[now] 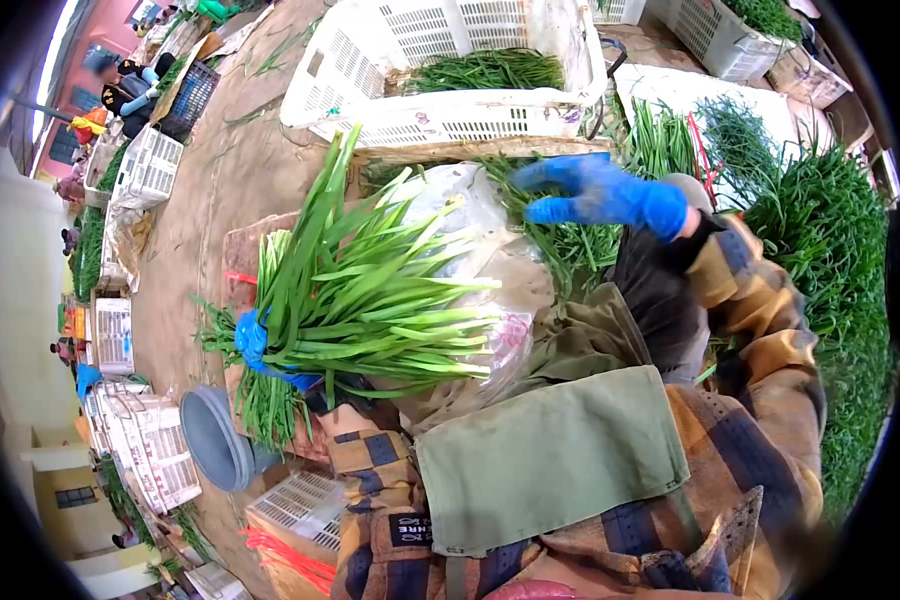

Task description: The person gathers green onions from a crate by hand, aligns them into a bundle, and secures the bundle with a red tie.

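Note:
A thick bundle of long green leafy stalks (390, 300) lies across my lap, its pale cut ends toward the right. My left hand (253, 342), in a blue glove, is wrapped round the bundle at its left side. My right hand (595, 197), also blue-gloved and slightly blurred, is raised to the right of the bundle with its fingers apart and nothing in them. Beneath it are loose green leaves (578, 245). A clear plastic sheet (470, 215) covers my knee under the stalks.
A white crate (320, 95) with some greens stands ahead. Heaped greens (820, 230) lie at the right. A grey bucket (210, 435) and a box with red ties (290, 565) are at the lower left. Another person (125, 98) sits far off at the upper left.

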Action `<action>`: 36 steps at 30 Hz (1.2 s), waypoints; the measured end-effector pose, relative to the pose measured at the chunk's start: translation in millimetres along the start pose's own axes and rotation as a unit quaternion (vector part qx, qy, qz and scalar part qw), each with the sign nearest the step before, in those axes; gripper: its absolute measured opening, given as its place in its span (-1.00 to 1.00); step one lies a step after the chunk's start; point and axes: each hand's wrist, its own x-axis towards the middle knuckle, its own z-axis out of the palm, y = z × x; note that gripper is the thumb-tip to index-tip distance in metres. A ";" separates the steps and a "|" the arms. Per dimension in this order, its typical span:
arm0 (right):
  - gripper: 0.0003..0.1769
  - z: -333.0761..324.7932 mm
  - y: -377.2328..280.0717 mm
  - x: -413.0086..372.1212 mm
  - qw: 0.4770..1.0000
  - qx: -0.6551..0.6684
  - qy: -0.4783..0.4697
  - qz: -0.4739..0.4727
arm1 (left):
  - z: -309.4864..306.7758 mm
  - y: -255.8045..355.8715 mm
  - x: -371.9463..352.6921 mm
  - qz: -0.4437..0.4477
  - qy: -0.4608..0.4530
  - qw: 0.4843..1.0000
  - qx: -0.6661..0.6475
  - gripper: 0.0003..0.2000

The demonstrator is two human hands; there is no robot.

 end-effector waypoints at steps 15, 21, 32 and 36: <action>-0.73 52.0 -46.7 24.9 0.920 0.392 0.004 0.016 | -4.9 1.2 0.2 -0.038 -0.005 0.996 -0.078 -0.92; -0.66 -17.1 16.8 22.4 0.966 -0.205 0.020 0.158 | -0.5 0.2 -6.6 -0.048 0.004 0.994 -0.094 -0.91; -0.65 77.7 -20.3 80.0 0.959 0.261 0.105 0.041 | 6.3 -6.5 0.4 -0.075 -0.016 0.991 -0.105 -0.89; -0.74 56.0 38.7 81.0 0.930 0.268 0.227 0.105 | -6.6 -5.4 0.9 -0.078 -0.018 0.988 -0.130 -0.88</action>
